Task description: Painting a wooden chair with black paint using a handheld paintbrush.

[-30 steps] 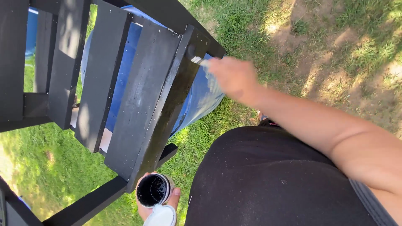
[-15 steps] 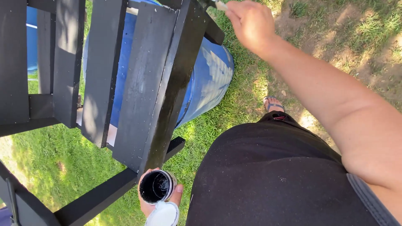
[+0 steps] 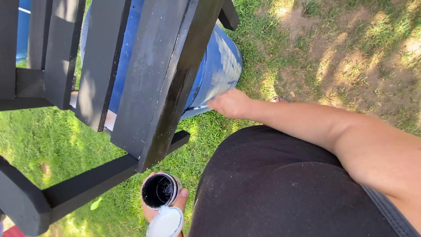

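While the right hand (image 3: 230, 103) closes its fingers round the thin pale handle of a paintbrush (image 3: 199, 106), whose bristle end is hidden behind the black-painted wooden slat chair (image 3: 153, 79), the left hand (image 3: 151, 210) cups a small round open tin of black paint (image 3: 159, 190) from below, fingers wrapped up its side, with the white round lid (image 3: 166, 223) just under it against the same hand; the tin looks light and rigid but liable to slop if tilted, so a level grip round its wall seems the safe hold; the brush is slim, light and stiff, best pinched near the middle of the handle; the chair's boards appear heavy, hard and likely wet, with sharp square edges close to the knuckles; narrow gaps between slats show a blue plastic barrel (image 3: 217, 66) behind; open room lies to the right over the patchy sunlit grass (image 3: 333, 48); the lap in black fabric (image 3: 280, 188) crowds the space beneath the forearm.
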